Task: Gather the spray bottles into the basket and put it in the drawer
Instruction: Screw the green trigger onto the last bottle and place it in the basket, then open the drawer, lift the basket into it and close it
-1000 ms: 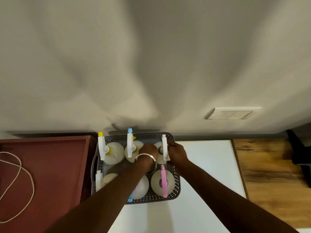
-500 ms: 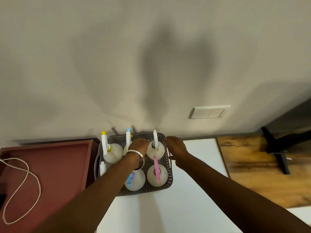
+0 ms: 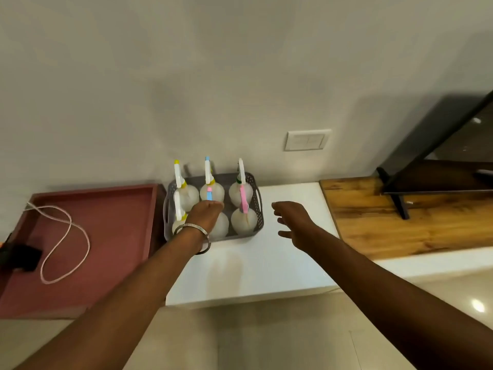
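- A white counter [image 3: 266,263] runs under a plain wall; a wooden top [image 3: 400,222] adjoins it on the right, a dark red tray [image 3: 106,236] on the left, holding a looped white cord [image 3: 66,236].
- The grey perforated basket [image 3: 257,209] stands on the counter's far left part, against the wall and just beside the tray.
- Six spray bottles [image 3: 241,192] stand upright inside it, in two rows of three.
- The left hand [image 3: 204,213], a metal bangle [image 3: 192,227] at its wrist, is over the basket's near middle, above a bottle; whether its fingers grip anything cannot be told.
- The right hand [image 3: 292,220] hovers just right of the basket, apart from it, fingers loosely spread, holding nothing.
- A wall switch plate [image 3: 306,140] sits above, to the right.
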A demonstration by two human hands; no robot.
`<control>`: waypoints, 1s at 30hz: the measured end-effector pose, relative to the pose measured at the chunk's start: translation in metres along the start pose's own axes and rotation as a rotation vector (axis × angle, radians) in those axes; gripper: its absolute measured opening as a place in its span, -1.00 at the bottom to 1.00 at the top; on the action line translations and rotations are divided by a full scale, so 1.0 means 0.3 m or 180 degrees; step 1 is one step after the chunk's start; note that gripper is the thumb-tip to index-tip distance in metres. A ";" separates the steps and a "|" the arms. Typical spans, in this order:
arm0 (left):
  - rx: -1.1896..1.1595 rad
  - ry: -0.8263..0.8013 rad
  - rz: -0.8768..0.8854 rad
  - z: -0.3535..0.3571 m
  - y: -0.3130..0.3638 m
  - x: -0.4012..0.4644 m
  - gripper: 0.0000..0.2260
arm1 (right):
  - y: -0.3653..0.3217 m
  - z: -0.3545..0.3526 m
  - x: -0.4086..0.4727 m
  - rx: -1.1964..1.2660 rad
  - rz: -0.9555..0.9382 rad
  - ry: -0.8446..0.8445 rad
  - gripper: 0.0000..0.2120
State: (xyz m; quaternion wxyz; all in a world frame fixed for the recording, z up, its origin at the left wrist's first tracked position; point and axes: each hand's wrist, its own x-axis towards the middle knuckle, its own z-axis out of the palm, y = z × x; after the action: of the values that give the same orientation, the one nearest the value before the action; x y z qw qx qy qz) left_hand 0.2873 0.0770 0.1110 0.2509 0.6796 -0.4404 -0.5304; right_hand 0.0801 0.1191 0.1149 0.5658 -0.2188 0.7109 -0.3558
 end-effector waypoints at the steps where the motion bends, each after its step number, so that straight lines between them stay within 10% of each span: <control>1: -0.0048 0.0039 0.0033 0.007 -0.024 -0.040 -0.85 | 0.033 -0.012 -0.027 -0.0017 0.0006 -0.0006 -0.71; 20: -0.0554 0.0215 -0.0719 0.324 -0.792 -0.660 -0.98 | 0.942 -0.307 -0.352 0.0194 0.0411 -0.0068 -0.93; 30: -0.0874 0.0146 -0.1199 0.359 -0.897 -0.633 -0.95 | 1.058 -0.274 -0.331 0.0470 0.0675 0.0108 -0.84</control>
State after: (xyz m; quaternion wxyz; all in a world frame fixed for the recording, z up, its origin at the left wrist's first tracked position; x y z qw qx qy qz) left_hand 0.2660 0.3856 -0.0450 0.2476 0.7211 -0.2237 -0.6072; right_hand 0.0563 0.4179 -0.0509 0.6027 -0.0941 0.7114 -0.3490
